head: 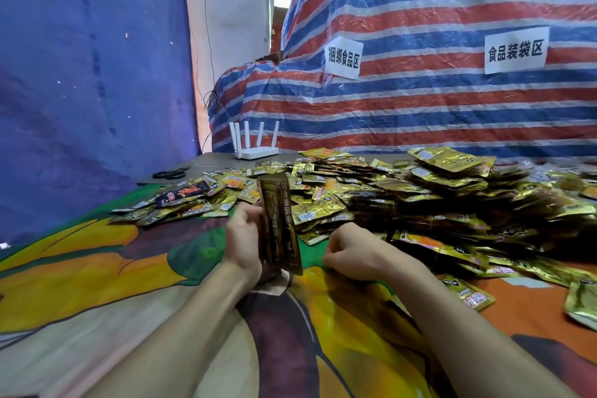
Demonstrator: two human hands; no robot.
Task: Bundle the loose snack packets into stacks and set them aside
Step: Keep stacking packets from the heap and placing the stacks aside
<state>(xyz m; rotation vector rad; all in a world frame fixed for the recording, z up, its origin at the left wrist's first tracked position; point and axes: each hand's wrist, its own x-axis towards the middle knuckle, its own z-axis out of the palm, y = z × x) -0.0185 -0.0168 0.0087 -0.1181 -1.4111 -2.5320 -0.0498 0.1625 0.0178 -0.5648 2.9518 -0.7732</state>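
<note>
My left hand (243, 237) grips a thin stack of brown-and-gold snack packets (279, 226), held upright on edge over the colourful cloth. My right hand (350, 252) hovers just right of the stack with its fingers curled; whether it pinches anything is hidden. A big heap of loose gold packets (420, 200) covers the table behind and to the right of both hands. More loose packets (193, 200) lie spread to the left of the stack.
Black scissors (171, 174) lie at the far left edge of the table. A white router (255, 145) with several antennas stands at the back. A striped tarp (420, 90) with two paper labels rises behind the table. Stray packets (471, 294) lie near my right forearm.
</note>
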